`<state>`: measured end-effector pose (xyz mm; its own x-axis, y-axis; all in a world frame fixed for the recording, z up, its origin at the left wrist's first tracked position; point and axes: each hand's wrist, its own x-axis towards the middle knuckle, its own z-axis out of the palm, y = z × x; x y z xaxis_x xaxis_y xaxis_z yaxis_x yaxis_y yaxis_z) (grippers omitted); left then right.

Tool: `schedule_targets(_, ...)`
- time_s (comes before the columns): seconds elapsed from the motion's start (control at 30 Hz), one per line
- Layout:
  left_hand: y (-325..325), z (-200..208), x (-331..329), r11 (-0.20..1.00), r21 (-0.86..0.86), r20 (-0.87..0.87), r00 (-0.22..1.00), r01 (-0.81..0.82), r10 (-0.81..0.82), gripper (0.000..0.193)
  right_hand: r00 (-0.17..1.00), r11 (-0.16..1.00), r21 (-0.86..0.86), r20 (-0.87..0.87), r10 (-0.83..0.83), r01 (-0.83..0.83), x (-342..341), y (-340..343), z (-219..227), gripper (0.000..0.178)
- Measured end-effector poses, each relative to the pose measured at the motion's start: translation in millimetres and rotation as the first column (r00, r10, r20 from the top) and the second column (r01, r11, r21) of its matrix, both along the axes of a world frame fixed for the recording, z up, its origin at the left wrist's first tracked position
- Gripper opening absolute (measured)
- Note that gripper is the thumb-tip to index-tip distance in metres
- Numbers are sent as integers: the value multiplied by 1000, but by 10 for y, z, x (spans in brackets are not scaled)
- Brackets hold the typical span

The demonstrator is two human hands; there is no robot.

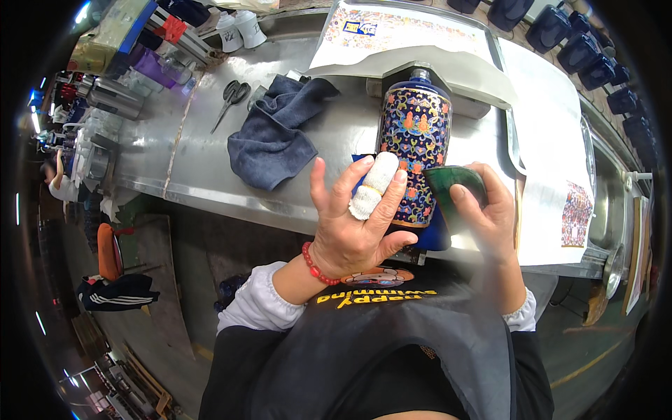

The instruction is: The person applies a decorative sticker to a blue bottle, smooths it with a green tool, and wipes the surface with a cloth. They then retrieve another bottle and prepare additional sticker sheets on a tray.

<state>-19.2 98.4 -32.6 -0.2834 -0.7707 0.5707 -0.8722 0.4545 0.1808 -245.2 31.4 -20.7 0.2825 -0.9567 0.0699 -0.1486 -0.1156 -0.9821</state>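
A dark blue bottle (418,122) with a colourful floral pattern lies on the metal bench, its neck away from me against a dark angular support (448,87). My left hand (358,220) is over the bottle's lower left side, fingers spread, and grips nothing. One of its fingers wears a white fabric wrap (382,173); a red bead bracelet (314,266) circles the wrist. On the bottle's right, my right hand (493,210) pinches a green curved-edged scraper (448,185) between thumb and fingers. The scraper's edge is close to the pattern; whether it touches I cannot tell.
Left of the bottle lie a crumpled blue-grey cloth (273,143) and black-handled scissors (231,101). Patterned sheets (406,31) rest in a tray behind; white paper (542,147) spreads to the right. Several dark blue bottles (549,28) stand at the far right. Two white vessels (240,31) stand at the back.
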Motion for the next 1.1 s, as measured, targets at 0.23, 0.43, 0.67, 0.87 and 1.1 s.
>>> schedule_targets(0.23,6,-37,-76,992,-59,73,991,113,-109,57,998,998,-43,-51,38,-41,-59,-35,-10,20)
schedule_targets(0.43,-111,-71,-38,994,-68,37,996,86,-83,61,979,891,-454,-180,-97,5,8,-296,190,26)
schedule_targets(0.67,-198,-107,112,992,107,-206,978,66,-43,102,978,856,-494,-198,60,-152,-40,-324,325,28)
schedule_targets(0.87,-205,-104,95,995,87,-113,993,49,-39,96,841,680,-681,-511,-177,-271,140,-102,49,57)
schedule_targets(1.1,-235,-64,112,997,43,-55,997,56,-54,93,776,665,-675,-589,-227,-318,180,-32,8,55)
